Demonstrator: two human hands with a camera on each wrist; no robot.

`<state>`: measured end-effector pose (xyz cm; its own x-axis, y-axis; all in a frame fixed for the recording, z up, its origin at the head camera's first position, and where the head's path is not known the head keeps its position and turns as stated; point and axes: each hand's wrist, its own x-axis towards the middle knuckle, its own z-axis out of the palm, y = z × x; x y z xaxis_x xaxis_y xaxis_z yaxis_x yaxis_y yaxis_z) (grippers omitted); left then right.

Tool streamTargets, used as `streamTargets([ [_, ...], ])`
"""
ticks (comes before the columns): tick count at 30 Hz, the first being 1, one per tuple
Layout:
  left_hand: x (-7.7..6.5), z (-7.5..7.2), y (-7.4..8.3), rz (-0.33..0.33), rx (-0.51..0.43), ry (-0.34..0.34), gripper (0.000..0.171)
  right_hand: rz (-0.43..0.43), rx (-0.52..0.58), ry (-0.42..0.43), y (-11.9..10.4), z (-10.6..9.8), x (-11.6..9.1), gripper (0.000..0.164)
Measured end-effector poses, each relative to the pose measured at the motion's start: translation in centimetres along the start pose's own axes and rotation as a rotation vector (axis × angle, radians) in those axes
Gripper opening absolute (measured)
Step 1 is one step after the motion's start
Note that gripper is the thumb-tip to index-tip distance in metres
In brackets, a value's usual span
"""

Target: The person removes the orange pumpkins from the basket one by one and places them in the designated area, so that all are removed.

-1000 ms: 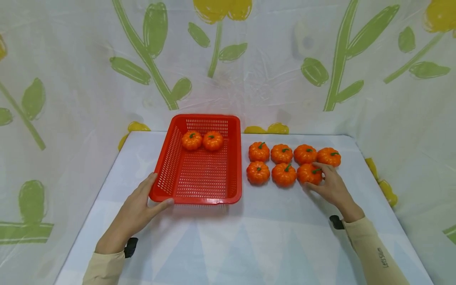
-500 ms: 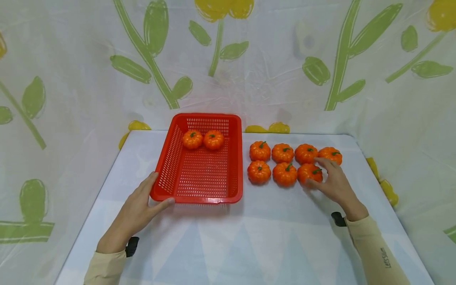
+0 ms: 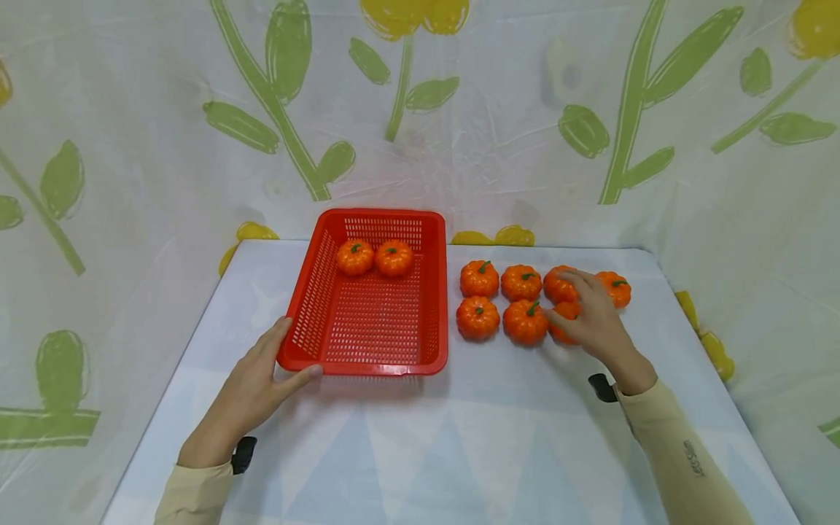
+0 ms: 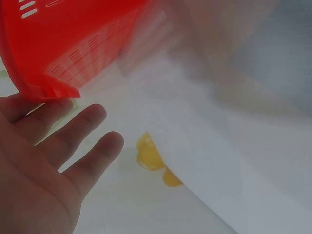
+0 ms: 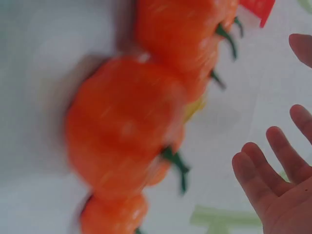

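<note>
Right grip [image 3: 599, 324], thumb and fingers apart, hangs over the orange pumpkins [image 3: 478, 321] that stand in two rows, seven in all, on the table [image 3: 420, 452] to the right of the red basket [image 3: 367, 370]. It partly hides the near-row pumpkin farthest from the basket. Left grip [image 3: 252, 386], fingers straight and spread, touches the basket's near left corner, thumb on the near rim. Two more pumpkins [image 3: 355, 258] sit side by side inside the basket's far end.
</note>
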<state>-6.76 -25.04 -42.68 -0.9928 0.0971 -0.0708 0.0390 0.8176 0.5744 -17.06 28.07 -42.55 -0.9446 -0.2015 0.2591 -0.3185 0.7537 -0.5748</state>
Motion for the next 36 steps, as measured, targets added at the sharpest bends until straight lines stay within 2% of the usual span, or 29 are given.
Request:
streamTargets([
  [10,0.1,0.3,-0.2,0.009,0.0,0.014,0.109,-0.143,0.081,-0.044,-4.4,2.6,2.3,0.059],
  [15,0.0,0.4,-0.3,0.009,-0.008,0.022,0.109,-0.155,0.097,-0.111,-6.4,3.8,3.3,0.06],
  [29,0.0,0.1,0.0,0.001,-0.005,0.009,0.108,-0.242,0.085,-0.186,-11.1,6.6,5.9,0.065],
  [36,-0.1,0.0,0.0,0.004,-0.005,0.007,0.108,-0.374,0.049,-0.23,-13.0,7.7,8.2,0.064],
])
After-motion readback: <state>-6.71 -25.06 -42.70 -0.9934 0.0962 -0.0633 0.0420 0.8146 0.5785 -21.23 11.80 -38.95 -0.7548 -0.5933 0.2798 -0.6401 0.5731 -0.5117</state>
